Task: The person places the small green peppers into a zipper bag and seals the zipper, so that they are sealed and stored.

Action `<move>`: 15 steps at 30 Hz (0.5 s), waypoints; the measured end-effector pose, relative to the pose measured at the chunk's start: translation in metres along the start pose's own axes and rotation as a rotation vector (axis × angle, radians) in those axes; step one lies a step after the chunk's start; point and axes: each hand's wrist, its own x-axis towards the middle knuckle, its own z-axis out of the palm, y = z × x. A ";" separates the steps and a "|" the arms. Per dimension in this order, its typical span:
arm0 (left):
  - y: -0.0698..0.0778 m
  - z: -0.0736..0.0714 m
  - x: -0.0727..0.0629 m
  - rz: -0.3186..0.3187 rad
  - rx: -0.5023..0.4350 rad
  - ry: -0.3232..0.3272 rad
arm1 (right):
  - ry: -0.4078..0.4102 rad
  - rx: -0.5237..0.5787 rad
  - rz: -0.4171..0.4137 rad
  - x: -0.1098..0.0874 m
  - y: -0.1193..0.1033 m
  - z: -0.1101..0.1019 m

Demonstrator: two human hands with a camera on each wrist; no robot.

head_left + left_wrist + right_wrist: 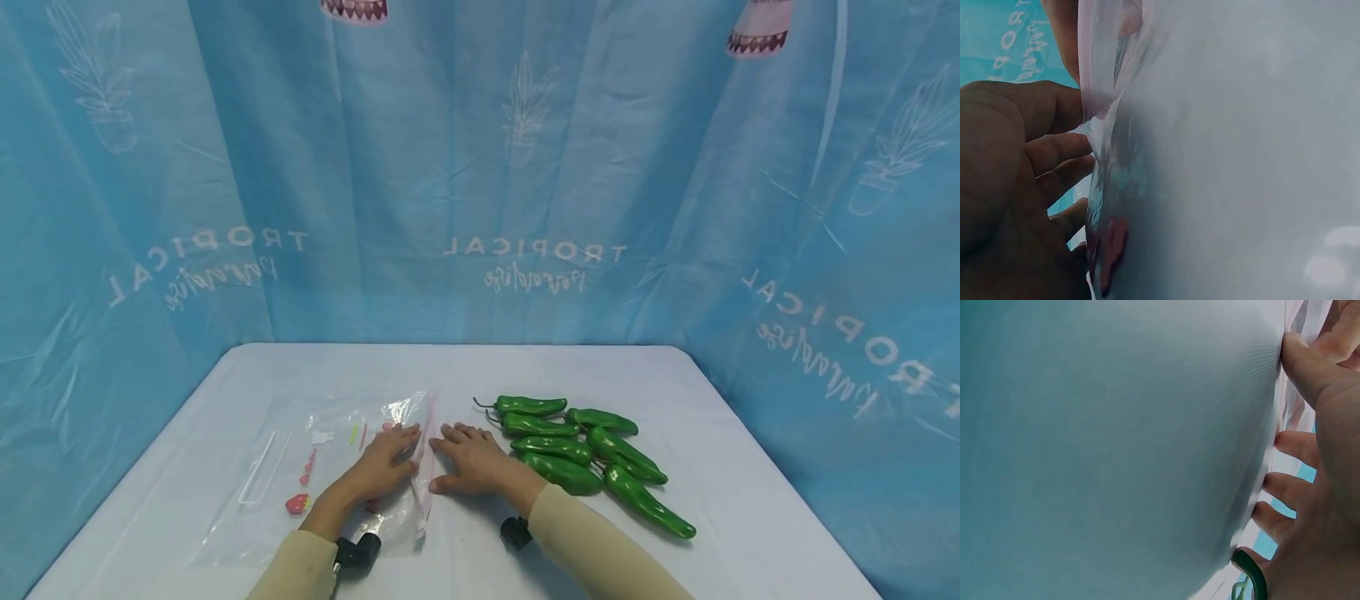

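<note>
A clear plastic bag [330, 467] with a pink edge strip [423, 504] and small coloured prints lies flat on the left of the table. My left hand [384, 465] rests on it just left of the strip, fingers extended. In the left wrist view, that hand's [1004, 162] fingertips touch the film. My right hand [474, 461] lies palm down on the strip's right side, fingers spread. The right wrist view shows its fingertips [1288, 487] pressing on the white surface, with a green pepper stem [1254, 572] by the little finger. Neither hand grips anything.
Several green peppers [551, 450] lie in a loose group to the right of my right hand. The white table [600, 375] has rounded far corners. A blue printed curtain [420, 167] hangs behind and along both sides.
</note>
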 end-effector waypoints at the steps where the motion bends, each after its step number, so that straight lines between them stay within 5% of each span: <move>1: 0.001 0.000 -0.001 0.008 0.005 0.003 | -0.001 0.003 0.004 0.000 0.000 0.001; 15: 0.007 -0.003 -0.004 -0.083 -0.040 0.052 | 0.012 0.010 0.002 -0.002 -0.001 0.000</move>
